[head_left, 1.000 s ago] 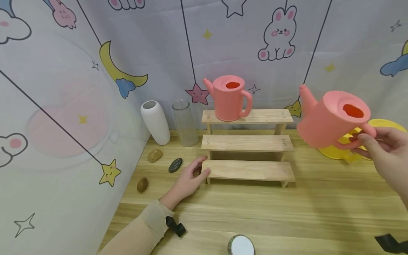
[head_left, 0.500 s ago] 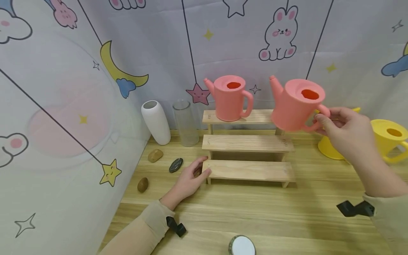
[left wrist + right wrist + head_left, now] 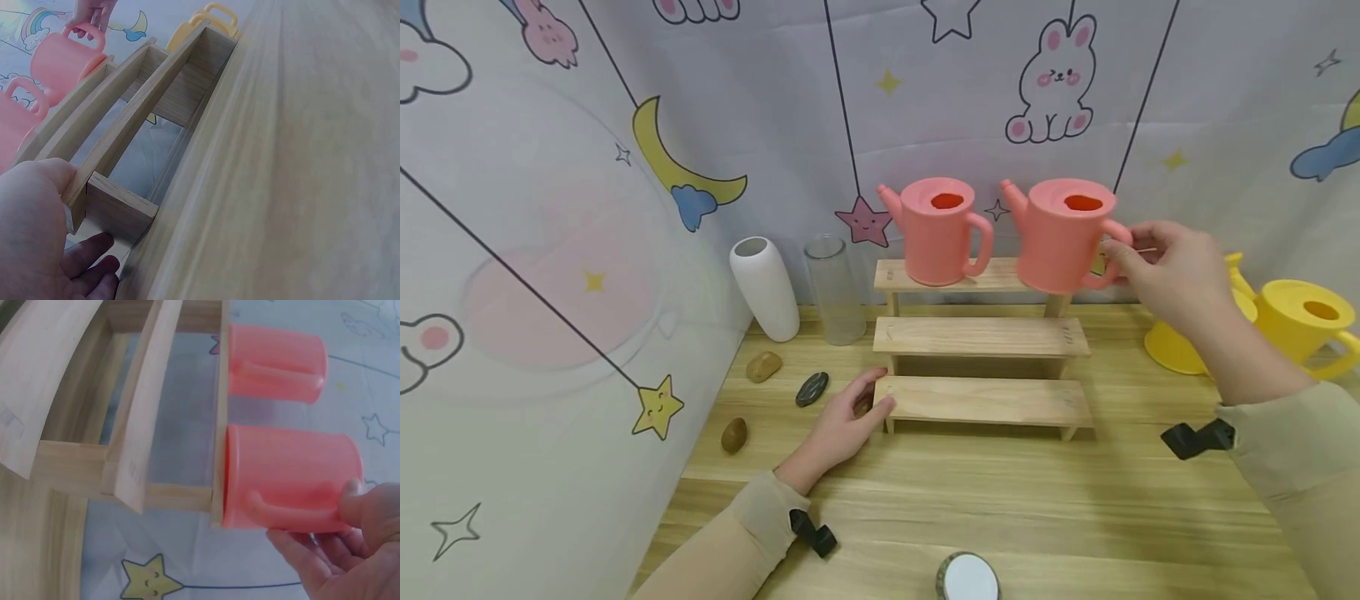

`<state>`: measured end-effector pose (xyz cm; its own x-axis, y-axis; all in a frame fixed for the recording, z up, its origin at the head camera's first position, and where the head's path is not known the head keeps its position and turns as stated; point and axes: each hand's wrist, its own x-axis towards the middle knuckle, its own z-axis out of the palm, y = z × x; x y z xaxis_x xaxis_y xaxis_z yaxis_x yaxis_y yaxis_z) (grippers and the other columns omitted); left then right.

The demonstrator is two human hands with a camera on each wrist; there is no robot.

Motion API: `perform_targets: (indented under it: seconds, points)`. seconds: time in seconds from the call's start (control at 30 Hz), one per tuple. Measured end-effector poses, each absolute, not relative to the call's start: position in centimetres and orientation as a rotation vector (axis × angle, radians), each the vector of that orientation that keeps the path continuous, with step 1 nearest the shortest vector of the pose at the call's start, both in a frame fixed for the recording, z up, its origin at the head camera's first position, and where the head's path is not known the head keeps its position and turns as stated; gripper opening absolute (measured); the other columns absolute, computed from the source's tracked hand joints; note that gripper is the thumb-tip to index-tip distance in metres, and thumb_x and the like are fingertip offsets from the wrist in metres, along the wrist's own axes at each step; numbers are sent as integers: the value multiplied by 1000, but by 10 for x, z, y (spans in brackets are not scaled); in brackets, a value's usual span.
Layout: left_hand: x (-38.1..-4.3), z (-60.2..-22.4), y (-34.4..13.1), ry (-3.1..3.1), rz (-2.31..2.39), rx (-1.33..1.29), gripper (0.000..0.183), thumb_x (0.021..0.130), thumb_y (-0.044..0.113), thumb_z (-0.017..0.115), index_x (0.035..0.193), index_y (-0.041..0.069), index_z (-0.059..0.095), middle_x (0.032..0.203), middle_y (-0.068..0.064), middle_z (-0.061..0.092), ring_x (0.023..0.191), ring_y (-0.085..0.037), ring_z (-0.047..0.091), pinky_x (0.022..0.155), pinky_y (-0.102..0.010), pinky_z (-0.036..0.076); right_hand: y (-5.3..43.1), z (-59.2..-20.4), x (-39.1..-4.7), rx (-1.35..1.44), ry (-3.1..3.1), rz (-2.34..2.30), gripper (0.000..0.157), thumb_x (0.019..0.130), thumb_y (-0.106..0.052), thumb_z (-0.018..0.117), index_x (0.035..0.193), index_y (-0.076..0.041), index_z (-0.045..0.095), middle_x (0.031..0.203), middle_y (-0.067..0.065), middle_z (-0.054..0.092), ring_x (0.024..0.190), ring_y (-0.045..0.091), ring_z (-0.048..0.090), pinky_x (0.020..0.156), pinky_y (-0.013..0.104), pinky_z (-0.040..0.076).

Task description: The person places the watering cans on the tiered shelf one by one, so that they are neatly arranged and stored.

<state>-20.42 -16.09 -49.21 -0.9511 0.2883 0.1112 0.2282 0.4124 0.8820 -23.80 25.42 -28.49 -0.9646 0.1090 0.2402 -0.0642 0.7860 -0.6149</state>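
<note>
A pink watering can (image 3: 1063,242) is upright at the right end of the top tier of the three-tier wooden shelf (image 3: 977,335). My right hand (image 3: 1176,271) pinches its handle between thumb and fingers. In the right wrist view the base of this can (image 3: 290,475) meets the top board; whether it bears its full weight there I cannot tell. Left of it on the same tier stands a second pink watering can (image 3: 938,233), spout to the left. My left hand (image 3: 842,425) grips the left end of the lowest tier, thumb on top; in the left wrist view its fingers (image 3: 94,256) curl beside the end support.
Two yellow watering cans, one (image 3: 1303,321) partly behind the right arm, stand right of the shelf. At left are a white vase (image 3: 766,287), a glass vase (image 3: 837,292), a dark stone (image 3: 812,389) and brown stones (image 3: 734,435). A white-lidded jar (image 3: 968,578) sits in front.
My right hand has carried its pink watering can leftward from over the yellow cans to the top tier, and the can has become upright. The left hand has stayed on the shelf.
</note>
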Motion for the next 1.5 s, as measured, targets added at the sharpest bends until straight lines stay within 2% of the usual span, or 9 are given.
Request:
perform_targets:
  seconds: [0.07, 0.1, 0.23, 0.57, 0.93, 1.17, 1.4, 1.5]
  points:
    - [-204, -491, -161, 2588, 1597, 465, 57, 100, 49, 63, 151, 29, 47, 156, 4, 50, 143, -17, 51, 120, -40, 43, 251, -283, -243, -28, -2725, 961, 69, 98, -60, 54, 137, -4, 60, 127, 21, 67, 106, 33, 67, 58, 8, 47]
    - [-204, -491, -161, 2586, 1595, 462, 57, 100, 49, 62, 151, 29, 47, 156, 4, 50, 143, -17, 51, 120, -39, 43, 249, -283, -245, -29, -2731, 961, 69, 98, -61, 54, 137, -4, 59, 128, 21, 66, 107, 34, 66, 58, 9, 47]
    - [-204, -491, -162, 2584, 1589, 451, 56, 100, 51, 62, 150, 32, 47, 155, 7, 50, 143, -14, 51, 121, -38, 43, 242, -283, -252, -12, -2737, 946, 70, 97, -62, 55, 136, -4, 60, 127, 21, 67, 106, 34, 67, 58, 13, 48]
    - [-204, -490, -161, 2590, 1583, 455, 59, 100, 51, 62, 152, 28, 47, 155, 6, 50, 143, -14, 51, 120, -38, 43, 234, -285, -257, -25, -2732, 961, 67, 99, -60, 53, 138, -5, 58, 129, 19, 65, 111, 34, 63, 66, 20, 49]
    - [-204, -492, -161, 2592, 1586, 462, 56, 100, 51, 62, 150, 31, 47, 155, 6, 50, 142, -14, 51, 120, -37, 44, 237, -291, -255, -6, -2708, 983, 66, 99, -61, 53, 135, -6, 59, 127, 18, 66, 111, 34, 63, 63, 18, 49]
    - [-204, -492, -161, 2580, 1595, 457, 56, 99, 52, 62, 150, 34, 47, 153, 6, 52, 141, -13, 52, 120, -37, 44, 240, -294, -253, 10, -2704, 987, 67, 99, -61, 53, 140, -8, 57, 132, 17, 64, 117, 36, 60, 66, 18, 49]
    - [-205, -493, -162, 2584, 1599, 460, 56, 99, 52, 62, 150, 33, 47, 154, 7, 52, 142, -14, 52, 120, -38, 44, 248, -302, -244, -15, -2693, 984, 73, 98, -67, 48, 145, -11, 53, 138, 17, 60, 121, 39, 59, 81, 38, 55]
    - [-205, -493, -162, 2582, 1600, 461, 56, 99, 52, 62, 150, 33, 47, 154, 6, 51, 142, -14, 52, 120, -38, 44, 255, -308, -237, -41, -2673, 977, 72, 98, -67, 46, 144, -12, 53, 139, 16, 60, 123, 40, 59, 81, 37, 54]
